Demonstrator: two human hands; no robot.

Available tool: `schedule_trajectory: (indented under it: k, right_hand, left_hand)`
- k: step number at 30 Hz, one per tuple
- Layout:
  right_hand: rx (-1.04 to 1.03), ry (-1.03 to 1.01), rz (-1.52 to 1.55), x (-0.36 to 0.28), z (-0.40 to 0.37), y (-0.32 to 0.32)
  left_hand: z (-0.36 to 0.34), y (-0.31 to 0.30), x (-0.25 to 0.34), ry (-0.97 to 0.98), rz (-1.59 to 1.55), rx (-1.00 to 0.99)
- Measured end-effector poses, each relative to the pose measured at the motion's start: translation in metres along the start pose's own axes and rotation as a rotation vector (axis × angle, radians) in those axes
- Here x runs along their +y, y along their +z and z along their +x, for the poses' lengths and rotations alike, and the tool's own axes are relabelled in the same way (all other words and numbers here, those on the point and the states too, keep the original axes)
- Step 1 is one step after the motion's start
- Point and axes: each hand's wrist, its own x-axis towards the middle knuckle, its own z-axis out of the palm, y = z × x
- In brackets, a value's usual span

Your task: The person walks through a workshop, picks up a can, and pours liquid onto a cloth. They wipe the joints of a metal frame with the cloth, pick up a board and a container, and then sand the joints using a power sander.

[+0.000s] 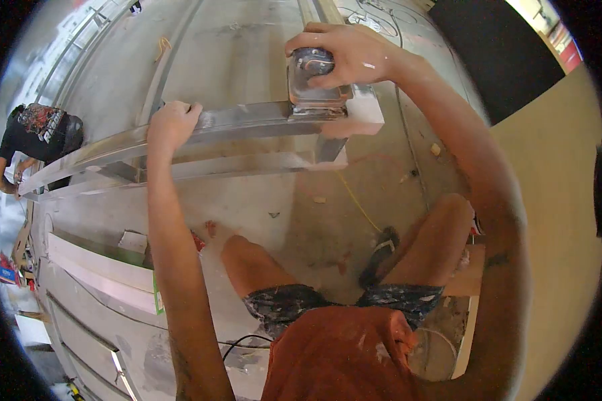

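Observation:
My right hand (360,52) is wrapped around the top of a palm sander (318,92), whose body looks dusty and partly translucent. The sander's flat base rests on the upper face of a long grey-and-white frame beam (247,115), close to its pale right end. Further left along the same beam, my left hand (172,125) grips it with the fingers curled over the far edge. Below runs a second, parallel rail (241,164), joined to the upper one by short uprights.
A co-worker (47,134) in dark clothes bends over the frame's far left end. A long white-and-green board (100,271) lies at lower left. A yellow cord (360,204) crosses the dusty floor below the frame. Dark and tan panels (548,220) stand at right.

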Motion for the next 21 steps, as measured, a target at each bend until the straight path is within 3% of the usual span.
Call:
schedule_trajectory:
  k: [11, 17, 21]
  right_hand:
    - [0.002, 0.003, 0.066, -0.018, 0.008, 0.004]
    - [-0.063, 0.057, 0.078, -0.009, -0.057, -0.014]
    - [-0.116, 0.228, 0.104, 0.001, -0.094, -0.033]
  left_hand:
    - [-0.004, -0.006, 0.008, -0.014, 0.045, 0.058]
    - [-0.002, 0.004, -0.001, -0.011, 0.035, 0.041]
    - [-0.008, 0.000, 0.005, -0.008, 0.022, 0.032]
